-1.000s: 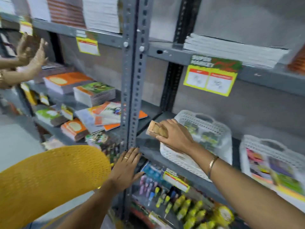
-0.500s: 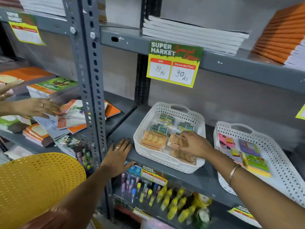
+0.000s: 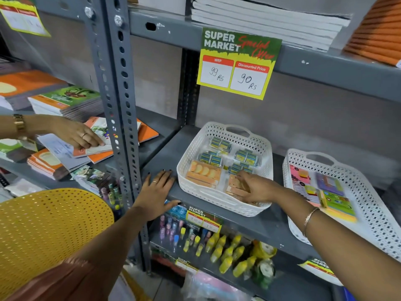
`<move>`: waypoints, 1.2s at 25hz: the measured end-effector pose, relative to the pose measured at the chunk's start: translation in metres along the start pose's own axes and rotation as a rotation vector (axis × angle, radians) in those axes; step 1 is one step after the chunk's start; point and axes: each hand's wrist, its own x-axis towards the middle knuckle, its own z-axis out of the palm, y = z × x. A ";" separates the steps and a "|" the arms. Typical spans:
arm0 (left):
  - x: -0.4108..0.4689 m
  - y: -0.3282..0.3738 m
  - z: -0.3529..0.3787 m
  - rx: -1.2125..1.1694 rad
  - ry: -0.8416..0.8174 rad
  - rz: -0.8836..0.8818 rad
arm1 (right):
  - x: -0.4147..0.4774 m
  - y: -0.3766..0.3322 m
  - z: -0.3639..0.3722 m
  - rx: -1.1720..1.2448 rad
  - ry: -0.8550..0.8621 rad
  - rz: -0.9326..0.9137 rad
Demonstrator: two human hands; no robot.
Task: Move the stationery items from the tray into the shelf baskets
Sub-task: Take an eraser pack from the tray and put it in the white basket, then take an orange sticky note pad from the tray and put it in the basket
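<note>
price sign (image 3: 238,64), stacked notebooks (image 3: 267,20), yellow bottles (image 3: 227,253)

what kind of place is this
Most likely a shop's stationery aisle: a "Super Market" price tag hangs on the grey metal shelf, notebook stacks sit above, and white baskets hold small packets.

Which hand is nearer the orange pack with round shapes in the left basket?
Right. The right hand is inside the left basket, just beside the orange pack. The left hand lies flat on the shelf outside the basket's left wall.
</note>
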 end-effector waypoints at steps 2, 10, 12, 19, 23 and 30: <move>-0.001 0.000 0.001 0.001 0.012 -0.005 | 0.002 0.001 0.002 0.006 0.006 -0.008; -0.025 0.002 0.002 0.001 0.098 -0.039 | 0.000 -0.028 -0.023 0.118 0.340 -0.094; -0.057 -0.002 0.018 -0.022 0.109 -0.058 | -0.001 -0.063 -0.036 0.148 0.521 -0.196; -0.230 -0.024 0.085 -0.105 -0.090 -0.357 | 0.034 -0.216 0.014 0.258 0.613 -0.669; -0.337 -0.026 0.120 -0.162 -0.190 -0.552 | 0.063 -0.291 0.111 0.210 0.324 -0.798; -0.452 0.002 0.180 -0.269 -0.399 -0.751 | 0.072 -0.382 0.296 -0.021 -0.215 -0.873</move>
